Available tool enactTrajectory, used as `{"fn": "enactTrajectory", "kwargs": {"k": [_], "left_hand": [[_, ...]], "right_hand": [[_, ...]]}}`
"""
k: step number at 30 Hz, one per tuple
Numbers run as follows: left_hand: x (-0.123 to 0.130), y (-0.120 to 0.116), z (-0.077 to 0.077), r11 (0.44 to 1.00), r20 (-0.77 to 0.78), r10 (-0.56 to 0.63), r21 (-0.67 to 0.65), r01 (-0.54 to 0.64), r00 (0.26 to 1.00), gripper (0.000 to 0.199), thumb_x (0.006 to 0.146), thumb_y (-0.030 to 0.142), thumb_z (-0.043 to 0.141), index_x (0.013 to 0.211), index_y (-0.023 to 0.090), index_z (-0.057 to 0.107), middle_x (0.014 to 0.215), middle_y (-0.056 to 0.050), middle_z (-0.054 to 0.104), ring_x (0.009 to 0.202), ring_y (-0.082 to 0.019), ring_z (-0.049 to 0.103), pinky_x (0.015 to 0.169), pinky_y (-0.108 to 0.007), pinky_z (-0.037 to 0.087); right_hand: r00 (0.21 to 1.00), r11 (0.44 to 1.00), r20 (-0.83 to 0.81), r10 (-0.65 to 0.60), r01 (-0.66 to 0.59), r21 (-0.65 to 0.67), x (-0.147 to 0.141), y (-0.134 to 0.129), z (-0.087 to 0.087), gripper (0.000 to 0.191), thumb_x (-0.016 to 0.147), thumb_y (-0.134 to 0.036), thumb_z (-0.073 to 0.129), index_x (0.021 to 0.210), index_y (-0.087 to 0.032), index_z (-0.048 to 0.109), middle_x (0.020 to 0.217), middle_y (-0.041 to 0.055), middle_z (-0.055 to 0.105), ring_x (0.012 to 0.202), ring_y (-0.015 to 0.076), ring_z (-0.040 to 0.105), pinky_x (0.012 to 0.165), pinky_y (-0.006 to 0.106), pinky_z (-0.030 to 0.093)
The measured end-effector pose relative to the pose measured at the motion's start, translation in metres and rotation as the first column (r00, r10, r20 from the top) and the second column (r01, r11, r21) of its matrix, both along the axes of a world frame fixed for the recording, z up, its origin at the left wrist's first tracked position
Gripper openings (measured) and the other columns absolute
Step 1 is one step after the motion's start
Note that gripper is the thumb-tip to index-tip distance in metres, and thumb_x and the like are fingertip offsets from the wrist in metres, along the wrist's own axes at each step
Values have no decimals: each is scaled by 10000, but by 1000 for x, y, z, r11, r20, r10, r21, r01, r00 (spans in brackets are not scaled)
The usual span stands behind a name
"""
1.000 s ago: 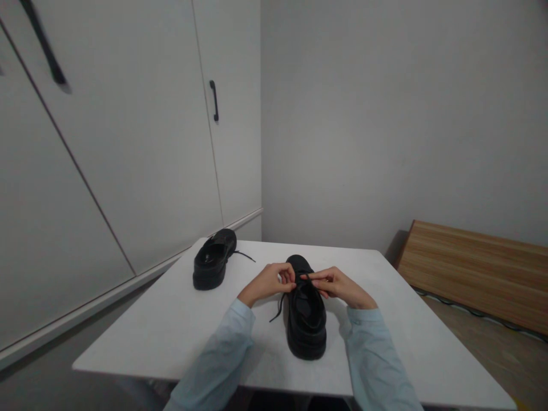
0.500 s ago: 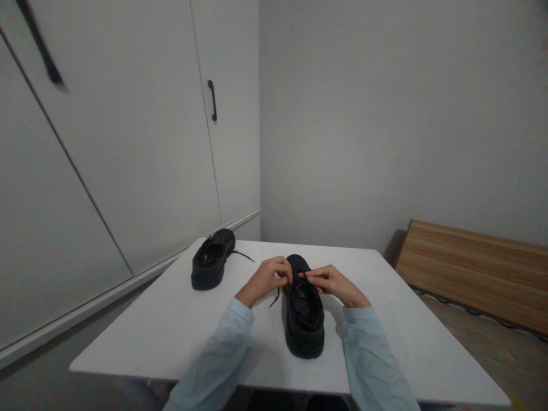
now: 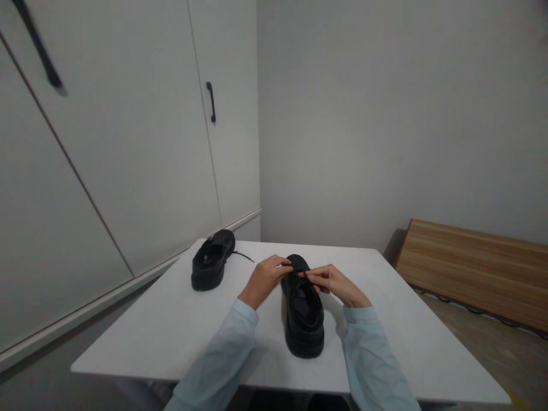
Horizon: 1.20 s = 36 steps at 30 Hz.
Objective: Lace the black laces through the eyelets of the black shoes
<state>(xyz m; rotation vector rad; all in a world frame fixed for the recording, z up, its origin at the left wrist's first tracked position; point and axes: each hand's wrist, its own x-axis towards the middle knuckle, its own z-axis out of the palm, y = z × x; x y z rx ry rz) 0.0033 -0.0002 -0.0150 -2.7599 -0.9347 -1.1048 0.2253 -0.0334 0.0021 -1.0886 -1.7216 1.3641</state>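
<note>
A black lace-up shoe [image 3: 305, 337] rests on the white table in front of me, its heel towards me. My left hand [image 3: 266, 278] is at the left side of its lacing, fingers closed together on the black shoelace. From the other side, my right hand [image 3: 334, 284] pinches the lace between thumb and fingers over the tongue. The lace is mostly covered by my fingers, and its exact path cannot be made out. A second black shoe [image 3: 209, 265] stands at the table's far left, a loose lace end trailing to its right.
The white table [image 3: 171, 331] carries both shoes. Behind it on the left are white cabinet doors [image 3: 149, 142] with black handles, and a grey wall [image 3: 363, 125] stands at the back. A wood-grain board [image 3: 475, 268] leans against the wall on the right.
My left hand has turned and reached slightly further over the lacing. The lace end that hung at the shoe's left side is no longer visible. My right hand has stayed nearly still.
</note>
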Motion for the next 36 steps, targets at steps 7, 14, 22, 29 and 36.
{"fn": "enactTrajectory", "kwargs": {"k": [7, 14, 22, 29, 36], "left_hand": [[16, -10, -3, 996, 195, 37, -90, -20, 980, 165, 852, 228, 565, 922, 186, 709, 916, -68, 655, 827, -163, 628, 738, -271, 517], [30, -22, 1, 974, 461, 74, -222, 35, 884, 83, 782, 220, 658, 760, 185, 731, 796, -46, 675, 750, -150, 628, 701, -253, 501], [35, -18, 5, 819, 493, 229, -564, 107, 839, 46, 669, 185, 722, 707, 167, 742, 707, -39, 705, 678, -157, 624, 657, -253, 464], [33, -14, 4, 691, 491, 222, -689, 220, 842, 145, 648, 253, 715, 712, 124, 737, 714, -67, 705, 697, -179, 623, 663, -271, 464], [35, -20, 7, 740, 461, 134, -636, 221, 877, 124, 704, 254, 655, 705, 135, 690, 717, -38, 669, 709, -153, 587, 681, -256, 447]], "right_hand": [[998, 997, 58, -33, 29, 68, 1, 0, 0, 397, 777, -470, 614, 889, -106, 727, 514, -26, 492, 454, 56, 326, 443, 219, 183], [994, 989, 103, -44, 29, 146, -1, -3, 6, 340, 776, -433, 614, 817, -114, 726, 552, -15, 519, 490, 67, 341, 455, 216, 219], [985, 961, 152, -81, 37, 274, -4, -6, 9, 294, 785, -379, 611, 876, -133, 743, 631, 18, 602, 562, 103, 444, 512, 222, 326], [980, 933, 186, -77, 5, 360, -1, -3, 5, 260, 808, -368, 607, 866, -156, 744, 674, 23, 623, 609, 123, 487, 562, 235, 352], [963, 899, 252, -94, -26, 436, 0, 0, 4, 241, 819, -363, 598, 801, -168, 740, 681, 24, 619, 661, 146, 520, 592, 241, 354]]}}
